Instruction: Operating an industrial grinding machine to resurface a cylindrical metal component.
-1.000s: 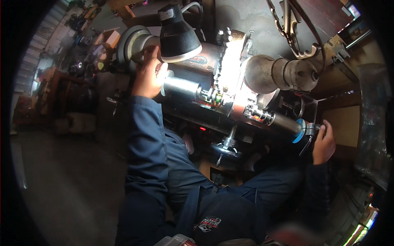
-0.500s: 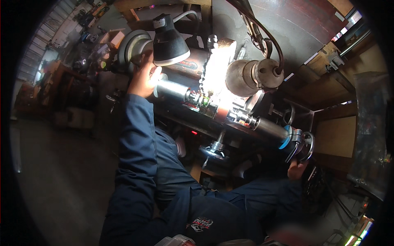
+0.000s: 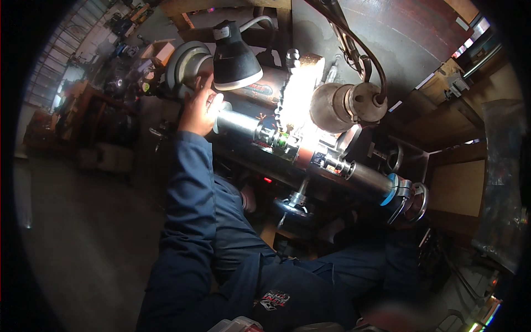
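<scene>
My left hand (image 3: 198, 110) is at the left end of a lathe-like machine, fingers stretched and apart, beside a silver cylinder (image 3: 239, 124) and below a black lamp (image 3: 236, 61). The lamp hides part of the machine near my fingertips. A second cylinder (image 3: 369, 181) lies to the right, with a blue ring (image 3: 390, 189) at its end. There stands a chrome handwheel (image 3: 423, 202). My right hand (image 3: 412, 210) is dim behind that wheel, and its fingers cannot be made out. Bright light falls on the small fittings between both cylinders.
A round metal lamp head (image 3: 348, 105) hangs over the middle on a jointed arm. Low at the front sits a small handwheel (image 3: 294, 206) with a crank. A grey stepped pulley (image 3: 185, 66) is at the far left end. A wooden panel (image 3: 456, 188) stands at the right.
My left hand's fingers now show more, stretched beside the lamp. My right hand has moved up behind the chrome handwheel and is less visible. The whole view has shifted slightly.
</scene>
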A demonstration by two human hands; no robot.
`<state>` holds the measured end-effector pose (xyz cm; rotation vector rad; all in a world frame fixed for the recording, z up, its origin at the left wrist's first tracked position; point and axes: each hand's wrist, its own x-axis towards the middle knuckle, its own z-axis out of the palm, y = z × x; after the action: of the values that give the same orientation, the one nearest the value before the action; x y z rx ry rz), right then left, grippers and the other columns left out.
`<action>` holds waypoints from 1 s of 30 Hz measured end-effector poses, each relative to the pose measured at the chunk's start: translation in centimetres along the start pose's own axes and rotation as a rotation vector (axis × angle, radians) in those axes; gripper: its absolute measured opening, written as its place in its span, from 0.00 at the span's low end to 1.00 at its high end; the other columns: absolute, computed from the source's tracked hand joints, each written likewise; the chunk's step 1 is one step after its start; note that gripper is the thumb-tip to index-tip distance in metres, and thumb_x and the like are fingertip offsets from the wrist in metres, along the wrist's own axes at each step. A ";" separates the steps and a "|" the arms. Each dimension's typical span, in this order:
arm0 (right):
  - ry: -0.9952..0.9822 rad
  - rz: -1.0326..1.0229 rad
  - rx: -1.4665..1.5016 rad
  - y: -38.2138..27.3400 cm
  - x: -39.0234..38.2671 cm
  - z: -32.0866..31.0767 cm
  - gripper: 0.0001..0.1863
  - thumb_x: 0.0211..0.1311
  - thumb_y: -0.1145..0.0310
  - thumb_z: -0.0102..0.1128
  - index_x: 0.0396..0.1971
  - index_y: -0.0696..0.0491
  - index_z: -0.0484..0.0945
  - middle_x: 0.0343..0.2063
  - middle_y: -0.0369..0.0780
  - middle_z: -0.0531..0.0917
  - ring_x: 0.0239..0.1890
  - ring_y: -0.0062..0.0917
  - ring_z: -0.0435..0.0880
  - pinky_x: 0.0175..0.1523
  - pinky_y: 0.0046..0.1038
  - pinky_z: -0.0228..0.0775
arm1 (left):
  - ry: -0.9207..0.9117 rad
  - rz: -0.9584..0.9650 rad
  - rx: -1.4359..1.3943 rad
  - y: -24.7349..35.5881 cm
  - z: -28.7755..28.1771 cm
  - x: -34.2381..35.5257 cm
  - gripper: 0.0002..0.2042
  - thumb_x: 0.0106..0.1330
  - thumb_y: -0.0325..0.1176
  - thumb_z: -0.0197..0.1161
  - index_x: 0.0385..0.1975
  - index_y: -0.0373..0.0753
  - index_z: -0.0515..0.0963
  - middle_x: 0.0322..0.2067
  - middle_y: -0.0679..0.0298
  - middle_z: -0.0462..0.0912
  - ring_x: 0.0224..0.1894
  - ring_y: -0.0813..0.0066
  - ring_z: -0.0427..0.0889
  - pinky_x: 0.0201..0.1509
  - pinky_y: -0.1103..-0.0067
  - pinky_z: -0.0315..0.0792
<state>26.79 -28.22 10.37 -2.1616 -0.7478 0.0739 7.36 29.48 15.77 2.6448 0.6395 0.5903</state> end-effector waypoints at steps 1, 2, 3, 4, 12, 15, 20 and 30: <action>-0.003 0.005 0.001 0.1 -0.3 -0.1 0.29 0.61 0.72 0.64 0.61 0.61 0.64 0.56 0.45 0.74 0.55 0.31 0.76 0.61 0.32 0.67 | 0.040 0.043 -0.001 0.1 0.1 0.1 0.29 0.68 0.39 0.59 0.69 0.46 0.61 0.63 0.52 0.70 0.72 0.51 0.57 0.71 0.45 0.42; -0.005 0.013 0.007 0.3 -0.7 -0.2 0.30 0.61 0.72 0.64 0.61 0.61 0.64 0.56 0.45 0.73 0.56 0.30 0.76 0.61 0.32 0.67 | 0.010 0.012 -0.023 0.2 0.2 0.2 0.29 0.68 0.39 0.59 0.69 0.46 0.61 0.63 0.52 0.70 0.72 0.51 0.57 0.71 0.45 0.42; 0.001 0.017 0.012 0.5 -1.2 -0.3 0.30 0.60 0.72 0.65 0.61 0.60 0.64 0.56 0.44 0.73 0.56 0.29 0.76 0.61 0.31 0.67 | 0.022 0.002 -0.074 0.3 0.3 0.3 0.28 0.69 0.38 0.59 0.68 0.47 0.61 0.64 0.51 0.69 0.71 0.51 0.58 0.71 0.45 0.42; 0.009 0.045 0.023 0.7 -1.8 -0.4 0.31 0.60 0.72 0.66 0.61 0.60 0.64 0.57 0.44 0.73 0.56 0.29 0.76 0.61 0.31 0.67 | 0.023 0.001 -0.098 0.3 0.3 0.4 0.28 0.69 0.38 0.58 0.68 0.48 0.62 0.64 0.50 0.69 0.71 0.51 0.59 0.71 0.45 0.42; 0.216 0.152 0.021 -0.9 -5.6 -0.9 0.33 0.63 0.76 0.59 0.65 0.64 0.55 0.56 0.52 0.72 0.59 0.37 0.74 0.62 0.34 0.66 | 0.023 0.016 0.022 -0.1 0.3 0.8 0.16 0.71 0.38 0.57 0.54 0.38 0.73 0.41 0.54 0.81 0.44 0.63 0.80 0.49 0.68 0.69; 0.389 -0.007 -0.102 -2.9 -5.3 -0.1 0.33 0.67 0.71 0.54 0.67 0.64 0.52 0.57 0.53 0.71 0.60 0.42 0.73 0.65 0.36 0.62 | 0.034 0.000 -0.060 0.3 0.2 0.8 0.15 0.72 0.39 0.57 0.50 0.35 0.75 0.36 0.55 0.84 0.38 0.65 0.83 0.44 0.71 0.75; 0.412 -0.037 -0.412 -6.3 -2.0 -1.8 0.26 0.73 0.66 0.44 0.65 0.64 0.59 0.56 0.59 0.73 0.55 0.53 0.76 0.57 0.42 0.69 | 0.019 -0.042 -0.122 1.2 -0.2 0.6 0.15 0.71 0.41 0.57 0.45 0.33 0.76 0.35 0.55 0.84 0.38 0.64 0.83 0.44 0.71 0.74; -0.174 0.423 -0.337 -6.2 8.1 -6.2 0.11 0.64 0.68 0.55 0.38 0.57 0.84 0.36 0.48 0.86 0.41 0.39 0.86 0.46 0.34 0.75 | 0.026 0.000 0.038 0.3 0.0 0.9 0.17 0.71 0.43 0.56 0.48 0.35 0.75 0.44 0.49 0.78 0.47 0.56 0.78 0.53 0.65 0.65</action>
<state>32.26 -25.21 20.61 -2.6340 -0.4049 0.3841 8.20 29.65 16.16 2.6766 0.6645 0.6198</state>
